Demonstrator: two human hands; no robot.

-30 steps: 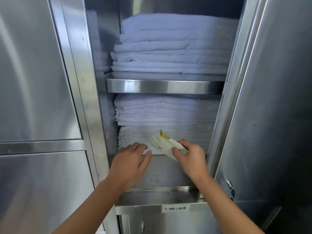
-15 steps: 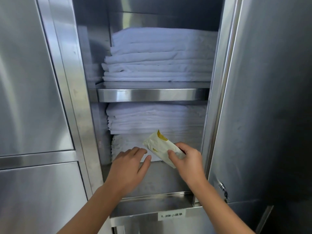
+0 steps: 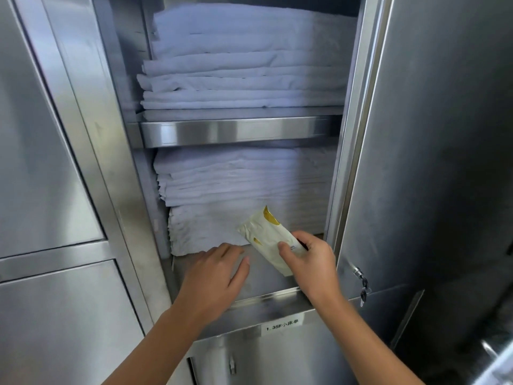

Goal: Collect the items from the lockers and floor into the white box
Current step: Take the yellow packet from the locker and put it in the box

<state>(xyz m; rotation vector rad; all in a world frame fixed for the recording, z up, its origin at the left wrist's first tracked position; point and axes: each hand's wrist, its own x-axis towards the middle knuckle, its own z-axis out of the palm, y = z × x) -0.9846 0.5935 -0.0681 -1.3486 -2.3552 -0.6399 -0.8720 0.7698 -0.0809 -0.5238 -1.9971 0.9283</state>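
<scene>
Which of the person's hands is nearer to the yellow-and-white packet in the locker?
Right. The right hand grips the packet at its lower end. The left hand is open just left of the packet, not touching it.

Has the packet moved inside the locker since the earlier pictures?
No, not noticeably. The packet, held by the right hand, remains before the lower linen stack, beside the right frame; only the camera shifted.
</scene>
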